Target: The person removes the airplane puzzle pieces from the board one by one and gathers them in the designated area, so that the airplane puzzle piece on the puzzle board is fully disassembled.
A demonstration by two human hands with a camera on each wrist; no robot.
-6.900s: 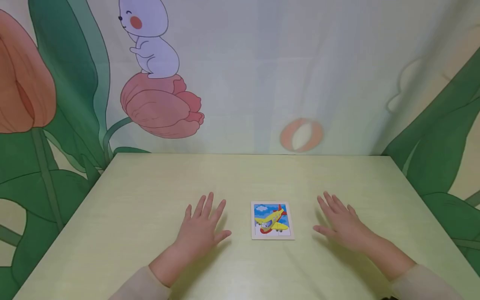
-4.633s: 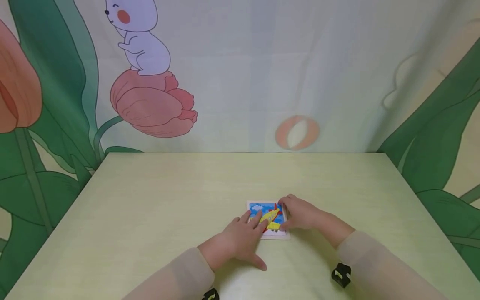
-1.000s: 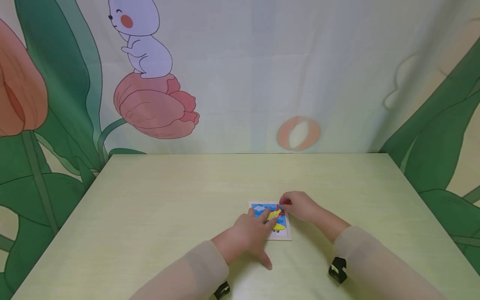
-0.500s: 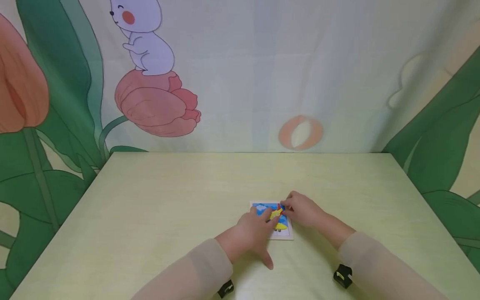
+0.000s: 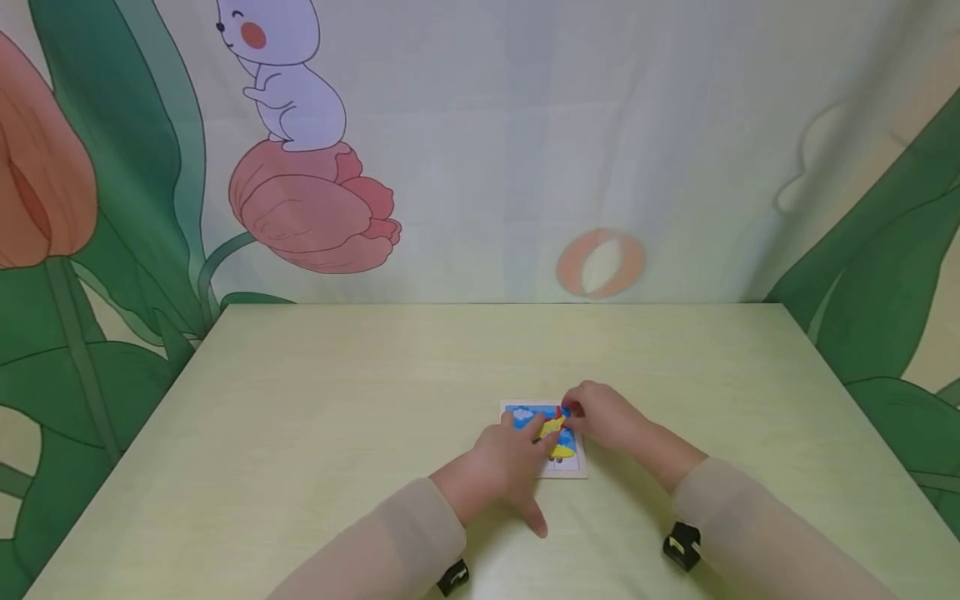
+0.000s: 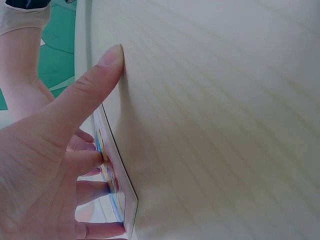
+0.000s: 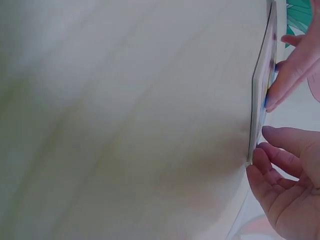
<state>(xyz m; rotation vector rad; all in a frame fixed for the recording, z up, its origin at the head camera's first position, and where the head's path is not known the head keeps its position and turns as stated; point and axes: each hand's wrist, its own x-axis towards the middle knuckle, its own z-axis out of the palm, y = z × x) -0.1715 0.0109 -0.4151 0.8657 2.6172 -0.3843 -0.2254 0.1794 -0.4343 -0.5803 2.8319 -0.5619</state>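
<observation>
A small square jigsaw puzzle (image 5: 564, 465) in a pale frame lies flat on the table, showing a yellow and red airplane on blue sky. My left hand (image 5: 504, 458) rests its spread fingertips on the picture and covers its left part; its thumb sticks out toward me, off the puzzle. At the upper right corner, my right hand (image 5: 611, 417) has curled fingers. In the right wrist view, its thumb (image 7: 280, 136) is at the picture side and its fingertips are against the puzzle edge (image 7: 253, 120). No piece visibly stands out of the frame.
The pale wood-look table (image 5: 300, 400) ends at a curtain printed with a white animal (image 5: 296, 108), tulips and leaves. Black bands (image 5: 682, 546) show below both sleeves.
Both hands first hovered apart on either side of the puzzle. Then the left came down on the picture and the right took its upper right corner. Over the last second they barely shift.
</observation>
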